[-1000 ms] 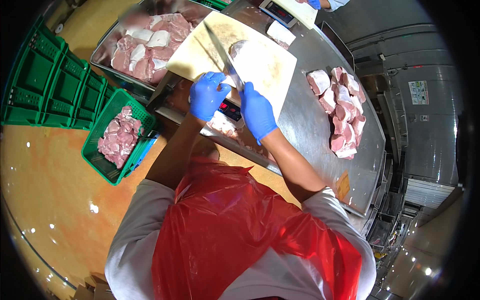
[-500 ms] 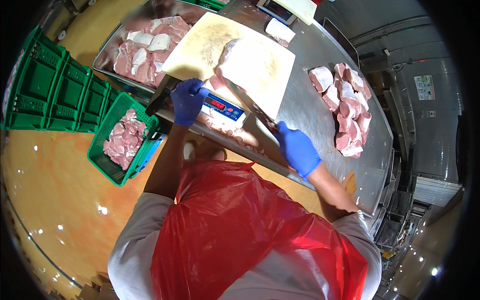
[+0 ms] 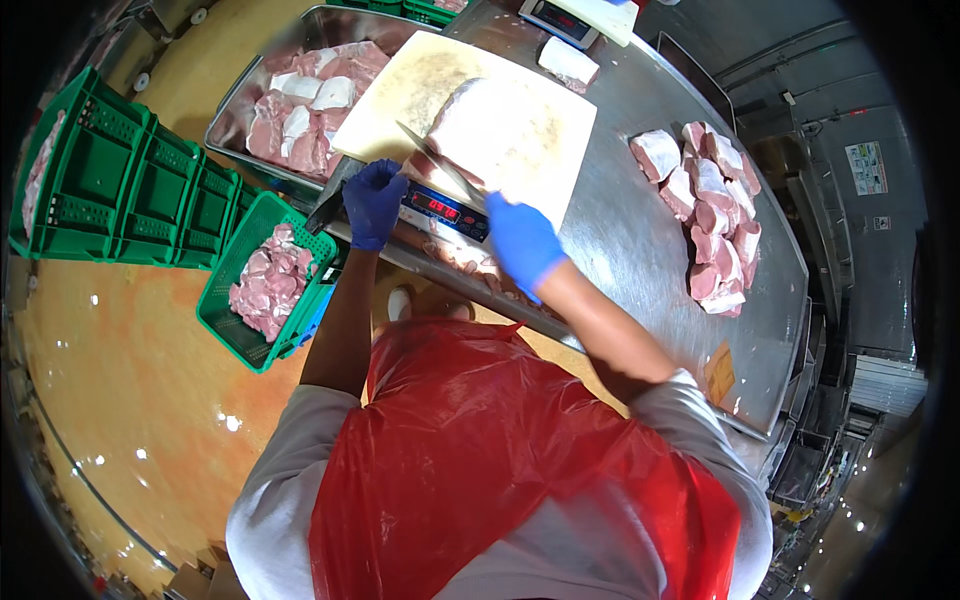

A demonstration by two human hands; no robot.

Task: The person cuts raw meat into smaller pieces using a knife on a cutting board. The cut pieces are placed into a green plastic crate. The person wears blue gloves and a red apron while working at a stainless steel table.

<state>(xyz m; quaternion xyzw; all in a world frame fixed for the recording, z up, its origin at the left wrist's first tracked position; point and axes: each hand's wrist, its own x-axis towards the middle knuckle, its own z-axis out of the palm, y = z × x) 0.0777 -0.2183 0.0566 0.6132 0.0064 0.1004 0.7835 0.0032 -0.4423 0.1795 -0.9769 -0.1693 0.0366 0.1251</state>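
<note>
On the steel table (image 3: 640, 240) the cutting board (image 3: 520, 150) carries a slab of meat (image 3: 490, 125). Left of the board sits a tray (image 3: 232, 120) of meat and a green crate (image 3: 225, 325); to its right, cut pieces (image 3: 710, 200). At the board's near edge lies a scale (image 3: 445, 212). The right hand (image 3: 522, 242) clenches a knife (image 3: 440, 165), blade over the slab. The left hand (image 3: 373, 200) rests curled at the scale's left end.

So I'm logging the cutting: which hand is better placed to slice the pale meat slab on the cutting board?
Right hand: it holds the long knife, blade already against the pale meat slab. Left hand rests near the scale.
</note>
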